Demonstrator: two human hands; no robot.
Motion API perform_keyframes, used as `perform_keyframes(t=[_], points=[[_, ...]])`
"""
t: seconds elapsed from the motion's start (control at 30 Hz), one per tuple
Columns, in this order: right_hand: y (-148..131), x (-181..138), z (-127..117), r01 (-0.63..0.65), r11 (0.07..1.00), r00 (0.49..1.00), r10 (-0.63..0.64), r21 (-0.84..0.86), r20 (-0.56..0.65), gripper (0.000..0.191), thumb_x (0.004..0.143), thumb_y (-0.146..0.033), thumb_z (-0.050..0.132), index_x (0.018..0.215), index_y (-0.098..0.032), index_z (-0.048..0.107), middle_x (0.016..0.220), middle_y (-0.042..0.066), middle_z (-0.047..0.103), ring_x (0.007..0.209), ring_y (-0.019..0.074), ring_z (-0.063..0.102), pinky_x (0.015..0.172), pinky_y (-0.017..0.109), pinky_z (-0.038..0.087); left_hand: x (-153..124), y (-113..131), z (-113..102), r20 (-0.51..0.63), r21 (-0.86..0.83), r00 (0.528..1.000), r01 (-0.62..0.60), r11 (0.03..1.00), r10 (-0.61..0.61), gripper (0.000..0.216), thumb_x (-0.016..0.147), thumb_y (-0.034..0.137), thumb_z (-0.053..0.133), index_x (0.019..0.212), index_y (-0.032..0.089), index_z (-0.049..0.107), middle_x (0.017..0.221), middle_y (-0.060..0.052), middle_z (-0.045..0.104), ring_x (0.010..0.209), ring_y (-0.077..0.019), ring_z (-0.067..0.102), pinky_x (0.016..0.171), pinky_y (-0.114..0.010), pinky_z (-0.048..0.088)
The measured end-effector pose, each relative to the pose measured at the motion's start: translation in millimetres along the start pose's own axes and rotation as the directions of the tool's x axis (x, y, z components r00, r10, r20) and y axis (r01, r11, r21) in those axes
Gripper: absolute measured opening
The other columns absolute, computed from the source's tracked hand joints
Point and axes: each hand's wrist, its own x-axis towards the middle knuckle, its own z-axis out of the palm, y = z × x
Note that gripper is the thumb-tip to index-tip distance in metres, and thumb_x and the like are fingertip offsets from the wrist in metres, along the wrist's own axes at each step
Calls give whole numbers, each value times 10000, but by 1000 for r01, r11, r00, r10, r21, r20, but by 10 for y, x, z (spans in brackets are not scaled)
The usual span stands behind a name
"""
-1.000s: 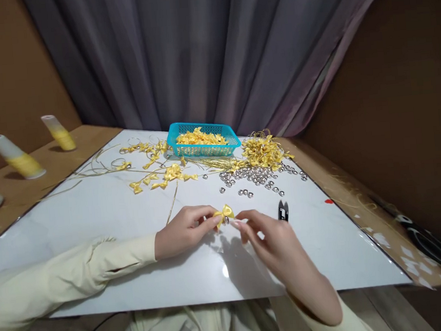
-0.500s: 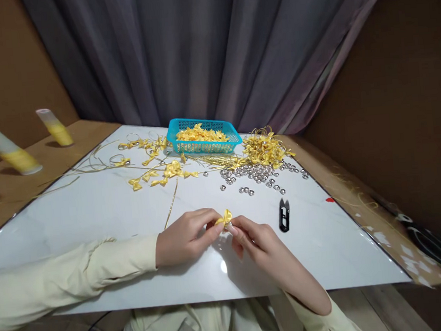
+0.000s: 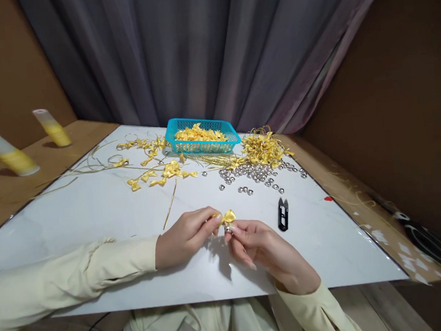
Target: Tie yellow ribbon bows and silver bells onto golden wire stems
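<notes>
Between my two hands, low over the white board, is a yellow ribbon bow (image 3: 229, 216). My left hand (image 3: 190, 235) pinches the bow's left side between thumb and forefinger. Just under the bow hangs a small silver bell (image 3: 227, 228), and my right hand (image 3: 256, 239) pinches it by its right side, with the lower fingers curled loosely. Whether a cord joins bell and bow is hidden by the fingers. To the right of my right hand lies a pair of black thread snips (image 3: 283, 214), blades pointing away.
A teal basket (image 3: 203, 146) of yellow bows stands at the back. Beside it are a heap of corded bows (image 3: 263, 149) and scattered silver bells (image 3: 254, 172). Loose bows (image 3: 171, 169) and gold cords lie left. Thread cones (image 3: 13, 159) stand far left; black scissors (image 3: 431, 239) lie right.
My right hand has turned and dropped slightly, so its lower fingers show more. The bow has shifted a little to the right, and the bell beneath it now shows more clearly.
</notes>
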Motion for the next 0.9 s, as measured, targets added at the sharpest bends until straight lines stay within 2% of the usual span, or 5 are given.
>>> perform_keyframes(t=[0.23,0.43,0.53,0.73,0.9], points=[[-11,2,-1,-10,999,1000,9,41,19,241,857,-346,526,776,-122,565,407,-50,435,406,73,324,484,225,241,-4,10,-1,-7,-27,1000,15,1000,-15,283,940,300,320,807,163,528,692,3,545,636,-113,511,645,-219,403],[52,-74,84,56,940,961,-143,-337,-238,235,898,-415,447,918,-183,416,451,-72,466,410,85,355,483,213,282,-8,5,10,-52,-45,997,55,997,-57,281,942,295,343,759,167,513,662,20,529,606,-98,490,623,-208,391],[183,-120,157,88,683,815,-468,-725,-342,205,914,-368,429,1005,-203,349,501,-84,439,447,104,399,481,210,315,-5,15,14,-71,-91,992,98,991,-105,295,941,306,346,737,165,505,645,26,528,586,-93,478,603,-205,389],[388,-41,189,-22,-71,686,-727,-997,37,223,941,-196,365,1150,-142,423,631,14,553,557,154,527,525,250,407,-5,28,30,-80,-101,987,130,986,-138,300,931,309,368,708,161,505,621,33,510,583,-94,471,596,-210,377],[381,25,154,-73,-206,702,-706,-976,97,222,932,-155,369,1117,-117,485,658,57,588,627,196,574,562,285,444,-4,23,45,-78,-70,987,132,989,-137,287,923,302,385,704,161,503,595,40,498,540,-86,445,544,-204,356]])
